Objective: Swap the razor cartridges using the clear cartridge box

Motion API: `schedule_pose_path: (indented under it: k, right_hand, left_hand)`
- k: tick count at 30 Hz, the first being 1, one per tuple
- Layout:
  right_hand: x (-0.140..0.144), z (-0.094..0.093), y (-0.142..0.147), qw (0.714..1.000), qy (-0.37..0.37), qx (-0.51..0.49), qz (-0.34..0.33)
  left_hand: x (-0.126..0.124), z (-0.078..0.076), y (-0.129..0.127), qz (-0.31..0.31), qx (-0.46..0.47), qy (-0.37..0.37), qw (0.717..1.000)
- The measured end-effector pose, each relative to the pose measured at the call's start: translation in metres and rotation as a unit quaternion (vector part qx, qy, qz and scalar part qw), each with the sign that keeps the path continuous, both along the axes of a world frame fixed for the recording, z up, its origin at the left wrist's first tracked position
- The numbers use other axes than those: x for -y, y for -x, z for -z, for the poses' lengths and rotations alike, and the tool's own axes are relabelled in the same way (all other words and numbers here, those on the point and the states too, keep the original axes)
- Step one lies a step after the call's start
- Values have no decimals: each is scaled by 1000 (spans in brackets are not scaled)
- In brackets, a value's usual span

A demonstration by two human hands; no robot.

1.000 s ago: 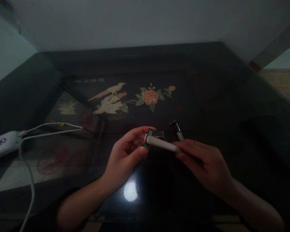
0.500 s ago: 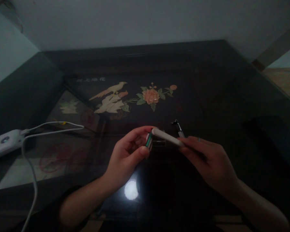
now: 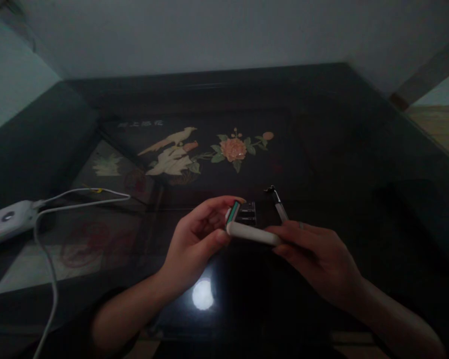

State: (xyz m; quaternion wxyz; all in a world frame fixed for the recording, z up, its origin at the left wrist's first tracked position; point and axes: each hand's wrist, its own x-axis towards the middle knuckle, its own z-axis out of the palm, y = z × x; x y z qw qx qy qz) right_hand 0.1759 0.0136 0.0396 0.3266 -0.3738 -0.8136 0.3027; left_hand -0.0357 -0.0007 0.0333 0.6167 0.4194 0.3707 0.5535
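My left hand (image 3: 194, 242) pinches a small green and white razor cartridge (image 3: 232, 212) between thumb and fingers. A white rod-shaped razor handle (image 3: 252, 234) is gripped in my right hand (image 3: 314, 257), and its left end sits against the base of the cartridge. Both hands hover above a dark glass table (image 3: 322, 149). Just behind the hands lie a small dark cartridge holder (image 3: 247, 213) and a thin dark-tipped razor handle (image 3: 277, 202) on the glass.
A white power bank (image 3: 5, 223) with white cables (image 3: 60, 209) lies at the left. Under the glass is a painted panel with a bird and flower (image 3: 209, 149). A lamp reflection (image 3: 202, 294) shines near my wrists. The room is dim.
The white handle's left end dropped from the top of the cartridge to its lower end, after rising from there half a second earlier. My left hand barely moved.
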Motion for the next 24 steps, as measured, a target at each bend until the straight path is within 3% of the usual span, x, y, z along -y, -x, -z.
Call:
schedule_pose_path:
  k: [4, 9, 14, 19, 24]
  right_hand:
    - [0, 0, 0, 998, 6, -1, 56]
    - [1, -1, -1, 1000, 10, 9, -5]
    - [0, -2, -1, 998, 13, 11, 52]
    - [0, -2, 0, 1000, 8, 13, 3]
    - [-1, 0, 0, 998, 6, 16, 55]
  left_hand:
    - [0, 2, 1, 5, 6, -5, 1000]
    - [0, 0, 1, 10, -1, -4, 1000]
    - [0, 0, 0, -1, -4, -16, 1000]
    - [1, 1, 0, 2, -8, -13, 1000]
    - [2, 1, 1, -6, -2, -5, 1000]
